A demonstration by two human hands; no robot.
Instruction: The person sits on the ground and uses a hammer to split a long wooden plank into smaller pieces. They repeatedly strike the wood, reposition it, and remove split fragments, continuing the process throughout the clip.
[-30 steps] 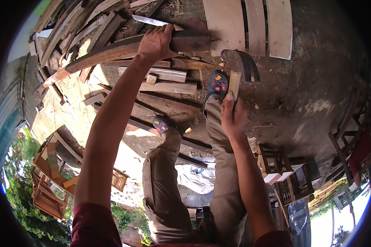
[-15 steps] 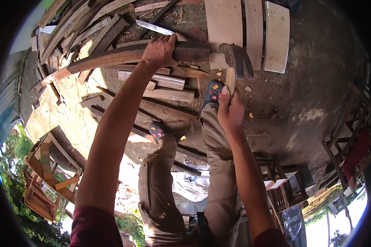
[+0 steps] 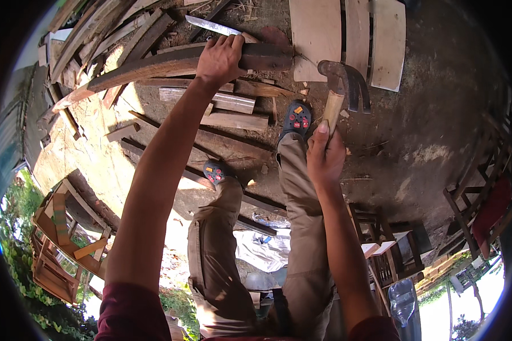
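Note:
My left hand (image 3: 221, 58) grips a long curved dark wooden plank (image 3: 153, 65) that runs from the far left to the middle of the view. My right hand (image 3: 324, 156) is shut on the pale wooden handle of an adze-like tool (image 3: 342, 85), whose dark curved iron head sits just right of the plank's end. A long metal blade (image 3: 211, 25) lies on the ground beyond my left hand. My legs in tan trousers and dark clogs (image 3: 297, 117) stand below the plank.
Several pale boards (image 3: 347, 34) lie at the top right on bare earth. Scrap planks (image 3: 233, 111) are piled left and centre. Wooden chairs (image 3: 478, 199) stand at right, small wooden frames (image 3: 62, 250) at lower left, a plastic bottle (image 3: 404, 295) at the bottom right.
The tool in my right hand has risen and its iron head has come closer to the plank's end. My left hand keeps its grip on the plank.

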